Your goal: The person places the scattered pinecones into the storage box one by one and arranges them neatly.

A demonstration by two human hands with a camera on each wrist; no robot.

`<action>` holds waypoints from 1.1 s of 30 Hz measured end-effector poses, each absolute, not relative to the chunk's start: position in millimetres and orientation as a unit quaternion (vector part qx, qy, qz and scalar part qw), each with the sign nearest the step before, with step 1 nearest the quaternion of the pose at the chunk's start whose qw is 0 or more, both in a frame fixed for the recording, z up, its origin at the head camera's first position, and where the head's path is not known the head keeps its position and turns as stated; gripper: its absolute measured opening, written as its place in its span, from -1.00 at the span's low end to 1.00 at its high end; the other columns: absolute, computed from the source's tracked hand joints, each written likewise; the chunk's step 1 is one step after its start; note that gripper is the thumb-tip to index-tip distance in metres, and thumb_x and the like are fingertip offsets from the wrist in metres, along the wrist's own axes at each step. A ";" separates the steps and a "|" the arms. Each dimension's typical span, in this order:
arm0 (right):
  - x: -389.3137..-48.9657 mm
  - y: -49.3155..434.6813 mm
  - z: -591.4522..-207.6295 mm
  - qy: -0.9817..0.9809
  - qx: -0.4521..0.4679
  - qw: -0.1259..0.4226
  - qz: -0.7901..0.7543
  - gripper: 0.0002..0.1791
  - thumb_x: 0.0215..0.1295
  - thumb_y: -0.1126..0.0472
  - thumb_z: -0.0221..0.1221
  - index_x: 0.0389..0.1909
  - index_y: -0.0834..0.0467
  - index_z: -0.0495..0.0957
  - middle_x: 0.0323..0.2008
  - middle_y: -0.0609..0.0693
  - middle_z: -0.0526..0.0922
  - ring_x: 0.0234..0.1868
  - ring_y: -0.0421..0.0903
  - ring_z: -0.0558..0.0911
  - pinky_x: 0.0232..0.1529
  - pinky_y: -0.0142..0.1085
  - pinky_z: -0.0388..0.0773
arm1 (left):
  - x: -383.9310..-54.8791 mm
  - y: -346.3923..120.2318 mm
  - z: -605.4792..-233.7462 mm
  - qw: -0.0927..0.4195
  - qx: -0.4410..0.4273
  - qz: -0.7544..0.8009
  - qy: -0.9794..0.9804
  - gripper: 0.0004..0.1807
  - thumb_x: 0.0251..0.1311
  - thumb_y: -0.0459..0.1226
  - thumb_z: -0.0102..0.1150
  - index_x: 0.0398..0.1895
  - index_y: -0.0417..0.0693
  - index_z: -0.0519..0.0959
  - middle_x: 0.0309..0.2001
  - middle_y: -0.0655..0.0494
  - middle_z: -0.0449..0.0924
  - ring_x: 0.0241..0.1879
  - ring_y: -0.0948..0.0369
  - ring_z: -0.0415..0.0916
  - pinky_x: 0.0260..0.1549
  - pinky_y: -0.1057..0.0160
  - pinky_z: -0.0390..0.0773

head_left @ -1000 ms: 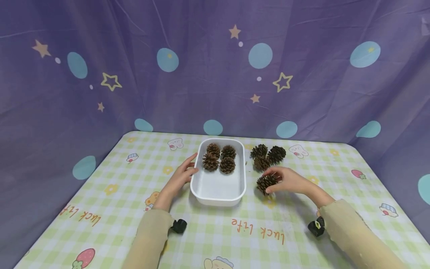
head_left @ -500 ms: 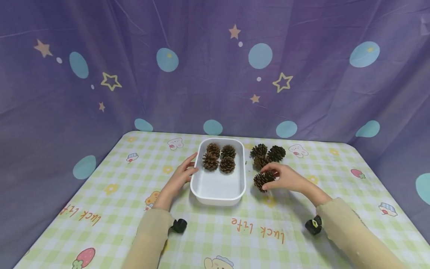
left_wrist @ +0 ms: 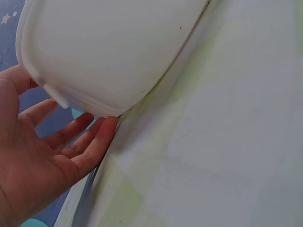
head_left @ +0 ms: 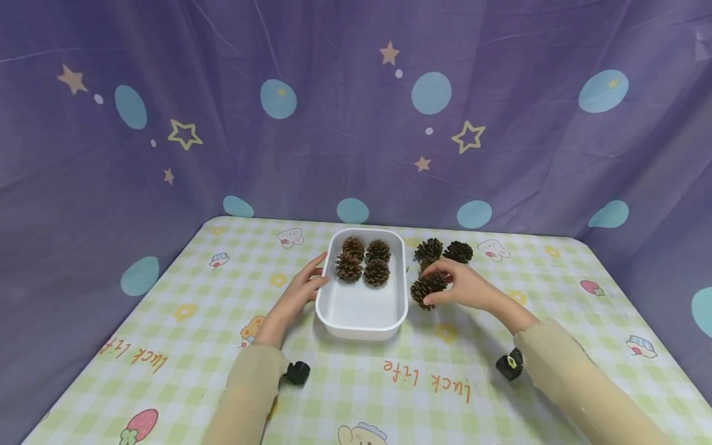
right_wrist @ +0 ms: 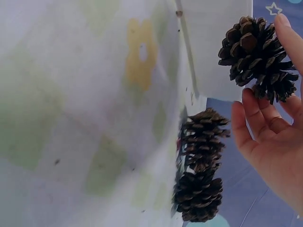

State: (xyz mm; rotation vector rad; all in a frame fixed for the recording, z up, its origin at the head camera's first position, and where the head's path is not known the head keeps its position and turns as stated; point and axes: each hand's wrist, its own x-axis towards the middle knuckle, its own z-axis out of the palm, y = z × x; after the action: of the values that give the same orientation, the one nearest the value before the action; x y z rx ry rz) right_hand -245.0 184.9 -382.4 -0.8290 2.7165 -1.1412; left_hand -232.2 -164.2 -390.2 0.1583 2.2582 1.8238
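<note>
Brown, dry, open-scaled pine cone (head_left: 427, 289) pinched between thumb and curled fingertips of the right hand (head_left: 464, 288), lifted clear of the green-and-white checked tablecloth (head_left: 389, 383), just beside the right wall of the white rectangular plastic tray (head_left: 361, 324). Seen from the right wrist view as the same cone (right_wrist: 258, 57) held at the fingertips (right_wrist: 253, 111), with the tray's white side right behind it.

Left hand (head_left: 303, 290) laid against the tray's left rim, fingers straight and spread, gripping nothing; in the left wrist view fingers (left_wrist: 90, 142) touching the tray's lower outer edge (left_wrist: 109, 52), palm open.

Four more brown pine cones (head_left: 363, 261) packed in a two-by-two block at the far end of the tray, touching one another; near half of the tray bare white.

Three loose brown pine cones (head_left: 445, 252) clustered on the cloth toward the far edge of the tabletop, right of the tray and just behind the right hand, one partly hidden by the fingers. Two of them (right_wrist: 201, 165) visible in the right wrist view, lying one next to the other.

Beige sleeves (head_left: 573, 377) on both forearms, small black wrist-mounted cameras (head_left: 508, 364) below each wrist. Purple cloth backdrop with blue dots and yellow stars (head_left: 356, 111) hung behind and around the table. Orange lettering (head_left: 428, 380) printed on the cloth near the front edge.
</note>
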 end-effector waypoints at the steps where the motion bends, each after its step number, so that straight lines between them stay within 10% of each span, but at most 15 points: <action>1: -245.2 183.1 -381.0 0.888 -0.269 0.041 -0.372 -0.45 -0.17 -0.15 0.37 -0.09 -0.08 0.52 -0.16 -0.14 0.51 -0.15 -0.14 0.45 -0.09 -0.20 0.48 | -232.0 -164.0 -389.8 0.117 0.053 0.622 0.772 -0.34 0.28 -0.26 -0.10 0.42 0.13 -0.04 0.22 -0.24 0.18 0.08 -0.19 0.35 -0.06 0.14 0.56; 11: -249.9 167.3 -371.2 0.892 -0.275 0.027 -0.357 -0.41 -0.18 -0.20 0.35 -0.09 -0.01 0.55 -0.26 -0.18 0.48 -0.37 -0.14 0.35 -0.36 -0.31 0.41 | -243.1 -170.0 -410.1 0.113 0.054 0.615 0.779 -0.31 0.24 -0.19 -0.03 0.42 0.21 -0.03 0.25 -0.18 0.16 0.09 -0.10 0.36 -0.08 0.16 0.57; 33: -253.6 159.8 -352.3 0.900 -0.310 0.042 -0.302 -0.48 -0.15 -0.20 0.34 -0.12 -0.09 0.55 -0.14 -0.14 0.49 -0.26 -0.19 0.45 -0.24 -0.30 0.50 | -240.9 -169.5 -401.3 0.132 0.063 0.632 0.761 -0.29 0.24 -0.28 -0.02 0.42 0.14 -0.03 0.26 -0.25 0.13 0.12 -0.15 0.31 -0.08 0.13 0.57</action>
State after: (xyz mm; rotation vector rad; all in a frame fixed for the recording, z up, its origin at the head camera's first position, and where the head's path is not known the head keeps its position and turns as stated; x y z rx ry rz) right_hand -253.6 159.8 -352.3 -0.9498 2.7560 -0.9240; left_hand -240.9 -169.5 -401.3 0.1830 2.2084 1.8350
